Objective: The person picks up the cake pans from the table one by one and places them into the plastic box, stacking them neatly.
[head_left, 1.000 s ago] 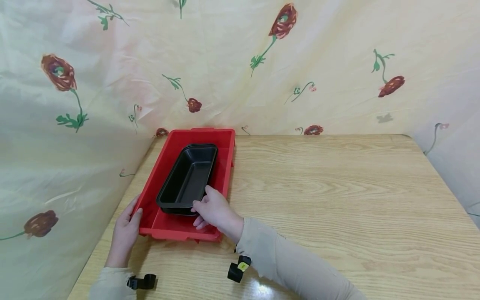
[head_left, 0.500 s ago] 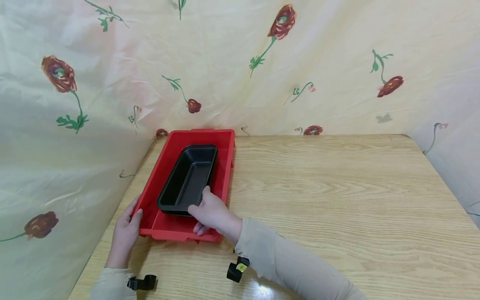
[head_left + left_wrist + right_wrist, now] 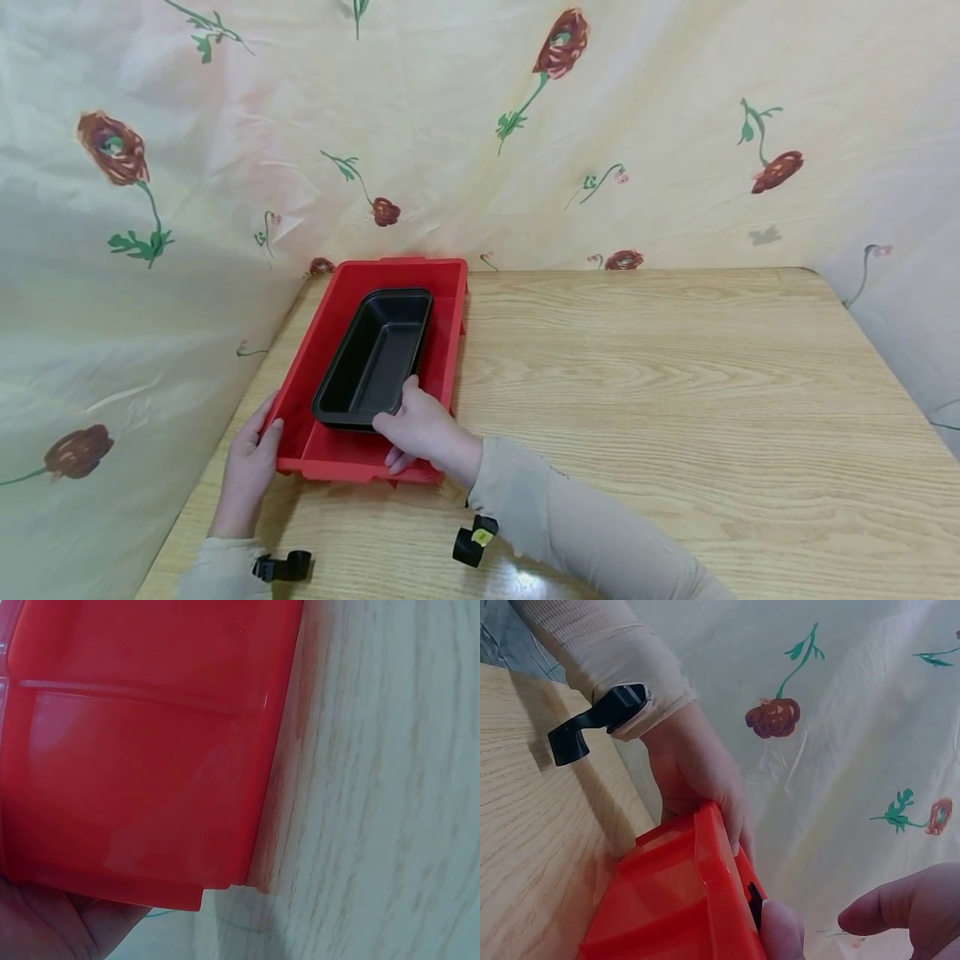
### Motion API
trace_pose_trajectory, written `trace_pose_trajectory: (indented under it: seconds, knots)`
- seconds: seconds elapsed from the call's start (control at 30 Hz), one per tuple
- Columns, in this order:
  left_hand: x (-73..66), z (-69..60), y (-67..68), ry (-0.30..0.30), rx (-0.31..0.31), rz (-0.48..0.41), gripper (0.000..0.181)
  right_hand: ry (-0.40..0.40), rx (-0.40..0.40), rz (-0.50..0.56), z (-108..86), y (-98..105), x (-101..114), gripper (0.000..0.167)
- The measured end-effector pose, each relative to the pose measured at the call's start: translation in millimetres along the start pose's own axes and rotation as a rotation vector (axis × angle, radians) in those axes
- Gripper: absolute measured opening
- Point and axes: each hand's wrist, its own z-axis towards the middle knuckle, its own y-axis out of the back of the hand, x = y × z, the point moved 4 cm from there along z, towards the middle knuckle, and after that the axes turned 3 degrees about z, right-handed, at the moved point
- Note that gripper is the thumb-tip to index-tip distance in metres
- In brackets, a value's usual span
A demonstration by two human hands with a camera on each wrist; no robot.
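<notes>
A black loaf pan (image 3: 381, 354) lies inside a red tray (image 3: 441, 333) on the left part of the table. My left hand (image 3: 247, 467) holds the tray's near left corner, with the thumb on top of the rim. In the left wrist view the tray's outer side (image 3: 135, 772) fills much of the frame, and that hand shows below it. Over the pan's near right corner is my right hand (image 3: 423, 429), thumb and fingers apart. The right wrist view shows a gap between thumb and fingers, with a sliver of black rim beside a fingertip; contact cannot be made out.
The wooden table (image 3: 660, 417) stretches away to the right of the tray. A flowered curtain (image 3: 465, 125) hangs behind and to the left, close to the tray's far end. Black camera mounts (image 3: 471, 542) are strapped to both wrists.
The pan's near end has sunk slightly into the tray. My right hand has shifted a little left, its thumb now covering more of the pan's corner. My left hand stays put.
</notes>
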Motion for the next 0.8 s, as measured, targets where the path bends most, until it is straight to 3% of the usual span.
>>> trace_pose_trajectory:
  seconds: [0.27, 0.53, 0.8]
  knots:
    - [2.4, -0.2, 0.8, 0.000, -0.003, -0.012, 0.053, 0.011, 0.002, -0.041, 1.3, -2, 0, 0.087]
    - [16.1, 6.1, 0.9, -0.038, -0.023, -0.027, 0.056, 0.005, -0.015, -0.055, 0.0, -3, -1, 0.090]
    - [2.8, 1.5, 0.5, -0.010, 0.002, -0.009, 0.053, 0.042, 0.004, -0.048, -2.3, 0, -1, 0.089]
